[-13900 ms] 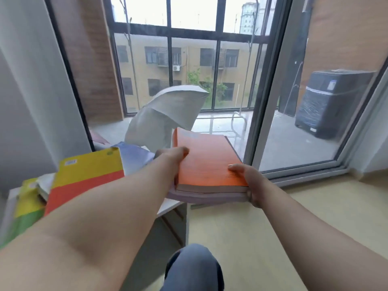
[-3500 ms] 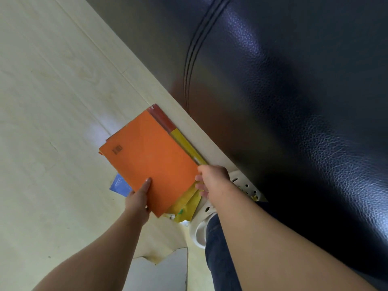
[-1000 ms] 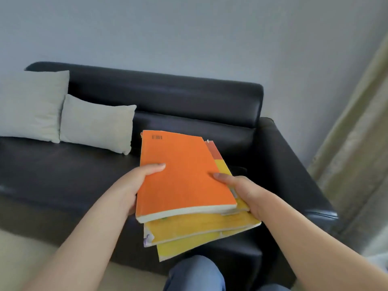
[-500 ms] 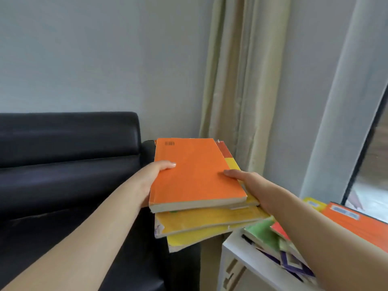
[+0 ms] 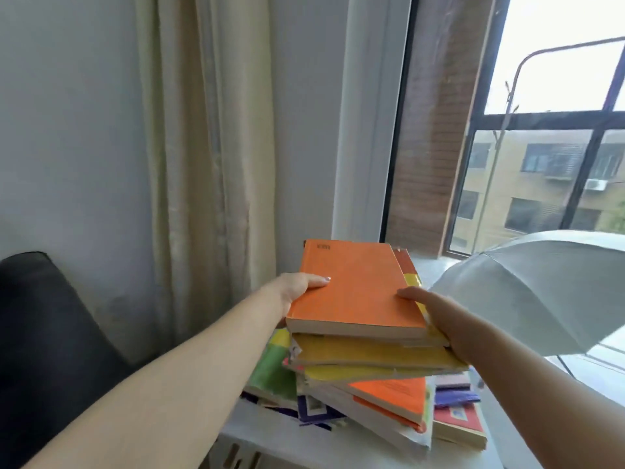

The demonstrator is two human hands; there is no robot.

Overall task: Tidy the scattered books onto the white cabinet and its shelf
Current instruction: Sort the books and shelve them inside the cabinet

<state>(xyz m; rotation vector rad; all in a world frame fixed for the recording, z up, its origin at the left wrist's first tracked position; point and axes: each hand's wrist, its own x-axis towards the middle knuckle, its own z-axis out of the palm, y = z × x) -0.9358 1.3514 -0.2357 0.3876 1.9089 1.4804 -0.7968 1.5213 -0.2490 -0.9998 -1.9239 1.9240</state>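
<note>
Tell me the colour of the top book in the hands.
The top book is plain orange; head view.

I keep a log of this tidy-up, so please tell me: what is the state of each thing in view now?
held stack, closed books, orange one on top, level, above the cabinet pile
left hand, grips the stack's left edge, thumb on top
right hand, grips its right edge
cabinet pile, closed books lying flat, askew
umbrella, open
curtain, drawn aside

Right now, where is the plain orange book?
The orange book tops the stack held between left hand and right hand, centre of the head view, above the book pile on the white cabinet.
</note>
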